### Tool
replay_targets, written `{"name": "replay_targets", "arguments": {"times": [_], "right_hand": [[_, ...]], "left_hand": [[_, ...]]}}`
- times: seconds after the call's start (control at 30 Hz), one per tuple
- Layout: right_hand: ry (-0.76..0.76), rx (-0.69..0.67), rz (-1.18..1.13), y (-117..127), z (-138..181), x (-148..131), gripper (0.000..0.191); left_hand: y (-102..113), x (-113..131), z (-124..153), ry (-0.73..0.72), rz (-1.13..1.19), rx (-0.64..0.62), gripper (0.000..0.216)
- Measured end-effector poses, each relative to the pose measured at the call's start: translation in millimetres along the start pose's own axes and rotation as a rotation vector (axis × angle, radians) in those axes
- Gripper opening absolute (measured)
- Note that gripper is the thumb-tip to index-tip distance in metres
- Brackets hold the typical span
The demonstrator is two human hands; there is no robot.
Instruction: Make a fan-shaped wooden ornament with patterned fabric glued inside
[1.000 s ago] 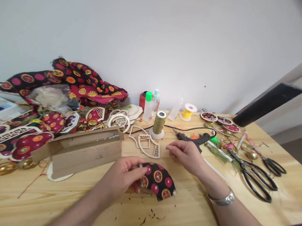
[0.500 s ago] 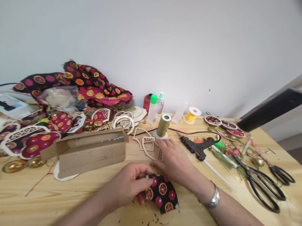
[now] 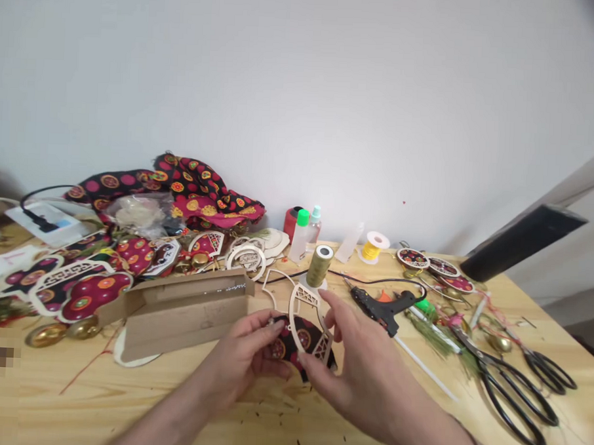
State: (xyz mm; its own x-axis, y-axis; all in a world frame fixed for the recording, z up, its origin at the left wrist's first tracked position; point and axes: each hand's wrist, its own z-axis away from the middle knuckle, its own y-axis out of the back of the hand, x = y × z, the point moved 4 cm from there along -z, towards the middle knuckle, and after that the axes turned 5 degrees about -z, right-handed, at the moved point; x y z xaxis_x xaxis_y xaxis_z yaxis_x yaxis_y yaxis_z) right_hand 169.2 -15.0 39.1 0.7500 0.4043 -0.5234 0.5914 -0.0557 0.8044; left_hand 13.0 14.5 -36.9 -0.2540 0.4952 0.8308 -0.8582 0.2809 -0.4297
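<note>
My left hand [image 3: 254,352] pinches a piece of dark patterned fabric [image 3: 279,346] with magenta and orange rounds. In front of the fabric, my right hand [image 3: 354,359] grips an oval wooden frame [image 3: 293,307] with lattice cutouts, thumb at its lower edge and fingers at its right side. The frame overlaps the fabric; whether they touch I cannot tell. Another thin wooden frame [image 3: 267,280] lies on the table just behind. Close by stands an olive thread spool [image 3: 319,268].
A cardboard box [image 3: 189,323] lies left of my hands, with decorated ornaments [image 3: 85,285] beyond it. On the right are a black glue gun [image 3: 382,308] and scissors [image 3: 511,383]. Bottles [image 3: 301,239] and a yellow spool [image 3: 373,249] stand near the wall.
My right hand has picked up the oval wooden frame from the table and brought it over the fabric. My left hand still holds the fabric. The view has tilted up slightly.
</note>
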Motion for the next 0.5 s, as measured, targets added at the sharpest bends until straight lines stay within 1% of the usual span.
{"name": "replay_targets", "arguments": {"times": [0.07,0.13,0.2,0.3,0.4,0.47,0.5], "right_hand": [[-0.039,-0.012,0.027,-10.9,-0.3,-0.6,0.068],[-0.058,-0.040,0.050,-20.3,-2.2,-0.7,0.067],[-0.059,-0.076,0.070,-23.6,-3.9,-0.8,0.065],[-0.064,-0.099,0.104,-15.3,-6.0,0.9,0.065],[-0.052,-0.025,0.116,0.3,-10.7,4.7,0.051],[-0.009,-0.012,0.036,4.6,-15.3,7.3,0.044],[0.015,-0.027,-0.031,4.1,-17.5,8.9,0.043]], "left_hand": [[-1.1,2.2,0.4,-0.046,0.046,0.014,0.023],[-2.1,3.6,1.2,-0.085,0.013,0.020,0.025],[-2.2,4.4,1.9,-0.114,-0.046,0.028,0.026],[-2.0,4.9,2.8,-0.132,-0.138,0.036,0.027],[-4.0,5.3,4.6,-0.130,-0.211,0.010,0.027],[-6.7,4.4,6.0,-0.114,-0.240,-0.031,0.028],[-7.9,3.5,6.5,-0.104,-0.251,-0.053,0.029]]}}
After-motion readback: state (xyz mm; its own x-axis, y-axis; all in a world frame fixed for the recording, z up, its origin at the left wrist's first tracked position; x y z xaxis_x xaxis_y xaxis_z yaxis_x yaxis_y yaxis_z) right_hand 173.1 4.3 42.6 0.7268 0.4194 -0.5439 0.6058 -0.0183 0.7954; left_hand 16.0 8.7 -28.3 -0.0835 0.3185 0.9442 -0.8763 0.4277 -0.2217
